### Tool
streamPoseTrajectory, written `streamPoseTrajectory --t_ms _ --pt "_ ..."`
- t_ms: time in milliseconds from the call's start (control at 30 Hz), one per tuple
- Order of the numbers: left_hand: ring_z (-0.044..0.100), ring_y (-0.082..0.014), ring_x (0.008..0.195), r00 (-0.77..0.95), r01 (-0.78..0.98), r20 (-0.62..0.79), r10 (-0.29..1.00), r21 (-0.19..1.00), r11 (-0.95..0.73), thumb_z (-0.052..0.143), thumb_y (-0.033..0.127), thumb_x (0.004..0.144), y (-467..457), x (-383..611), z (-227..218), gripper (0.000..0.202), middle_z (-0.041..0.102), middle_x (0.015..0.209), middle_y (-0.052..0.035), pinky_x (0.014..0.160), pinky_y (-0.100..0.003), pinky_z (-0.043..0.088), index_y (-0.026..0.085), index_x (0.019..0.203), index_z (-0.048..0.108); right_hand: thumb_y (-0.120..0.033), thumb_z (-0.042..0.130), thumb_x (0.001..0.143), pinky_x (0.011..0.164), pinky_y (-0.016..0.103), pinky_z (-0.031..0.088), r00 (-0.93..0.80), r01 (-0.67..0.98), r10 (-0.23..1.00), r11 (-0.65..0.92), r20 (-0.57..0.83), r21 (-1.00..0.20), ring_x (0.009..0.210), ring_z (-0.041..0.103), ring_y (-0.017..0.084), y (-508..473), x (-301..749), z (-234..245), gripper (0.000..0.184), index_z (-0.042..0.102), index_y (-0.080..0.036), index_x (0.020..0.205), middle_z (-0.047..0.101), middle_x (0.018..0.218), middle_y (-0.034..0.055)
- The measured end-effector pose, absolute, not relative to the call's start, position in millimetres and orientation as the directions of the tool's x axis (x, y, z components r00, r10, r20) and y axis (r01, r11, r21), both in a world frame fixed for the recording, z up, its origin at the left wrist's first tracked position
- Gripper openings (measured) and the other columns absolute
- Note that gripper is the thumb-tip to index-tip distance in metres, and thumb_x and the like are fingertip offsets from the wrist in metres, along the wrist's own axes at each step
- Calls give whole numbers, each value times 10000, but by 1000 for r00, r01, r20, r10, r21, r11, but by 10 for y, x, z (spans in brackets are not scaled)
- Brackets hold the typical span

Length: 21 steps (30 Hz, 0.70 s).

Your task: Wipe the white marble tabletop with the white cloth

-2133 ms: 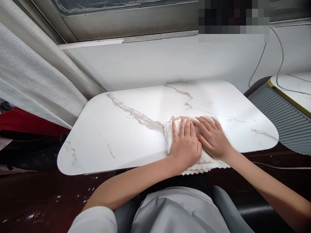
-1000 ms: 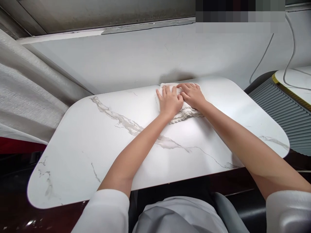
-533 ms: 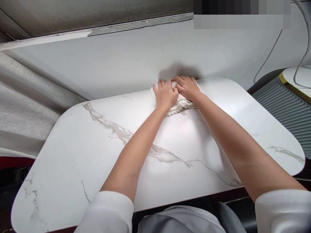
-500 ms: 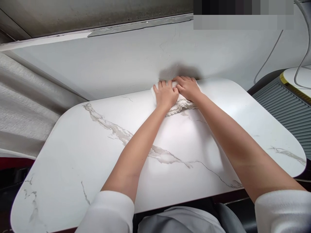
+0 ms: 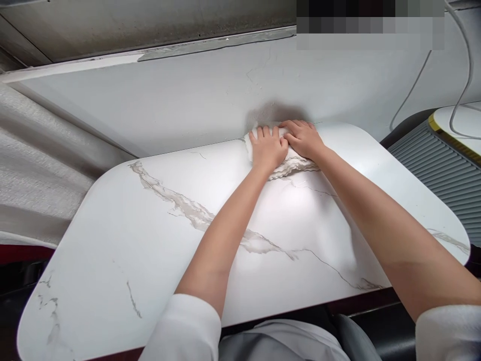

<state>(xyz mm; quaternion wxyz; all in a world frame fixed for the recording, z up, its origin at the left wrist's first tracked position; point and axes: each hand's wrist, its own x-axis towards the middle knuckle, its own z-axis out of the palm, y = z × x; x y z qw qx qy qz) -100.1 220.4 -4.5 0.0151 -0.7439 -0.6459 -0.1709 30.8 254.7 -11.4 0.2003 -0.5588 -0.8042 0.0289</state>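
Observation:
A folded white cloth (image 5: pixel 296 164) with ruffled edges lies at the back edge of the white marble-patterned table (image 5: pixel 112 215), close to the wall. My left hand (image 5: pixel 269 148) presses flat on the cloth's left part, fingers spread and pointing at the wall. On its right part rests my right hand (image 5: pixel 303 138), palm down with the fingers stretched out. The two thumbs are near each other in the middle. The palms cover much of the cloth.
A pale wall (image 5: pixel 180 100) rises directly behind the table. A light curtain (image 5: pixel 41 165) hangs at the left. Off the right corner is a grey ribbed cabinet (image 5: pixel 439 155) with a yellow rim, and a white cable (image 5: pixel 469 65) runs down there.
Both hands and the cloth under them have slid a little to the right along the table's back edge. The fingers keep the same flat pose.

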Motion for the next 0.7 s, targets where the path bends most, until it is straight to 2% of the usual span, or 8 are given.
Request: streamPoseTrajectory --t_ms 100,367,567,700 --pt "367 -300 1416 133 958 256 957 214 -190 287 316 975 2148 -855 -50 495 494 1473 -141 1200 -537 201 159 1397 491 -264 315 904 1048 500 342 -300 887 903 383 309 -258 1260 490 307 2478 480 -132 458 562 -243 1289 591 1361 86" --pt "300 -308 1473 180 949 244 953 213 -234 287 318 970 1774 -728 -53 545 429 1535 -159 1215 -550 185 126 1457 436 -266 347 882 1077 506 330 -257 865 893 383 369 -324 1229 524 300 2103 613 -137 437 613 -249 1228 632 1300 91" --pt "283 -321 1482 256 937 218 942 183 -297 294 375 989 1247 -776 -40 575 379 1569 -164 1225 -569 141 125 1499 387 -284 320 902 1080 506 333 -315 864 878 423 361 -275 1240 520 284 1626 646 -126 438 589 -238 1244 629 1284 102" --pt "303 -331 1470 292 931 216 932 159 -328 312 380 989 851 -742 -24 582 384 1563 -181 1211 -566 184 108 1500 377 -288 290 922 1068 529 338 -335 872 870 432 362 -231 1257 510 285 1217 717 -132 434 556 -245 1262 618 1293 106"
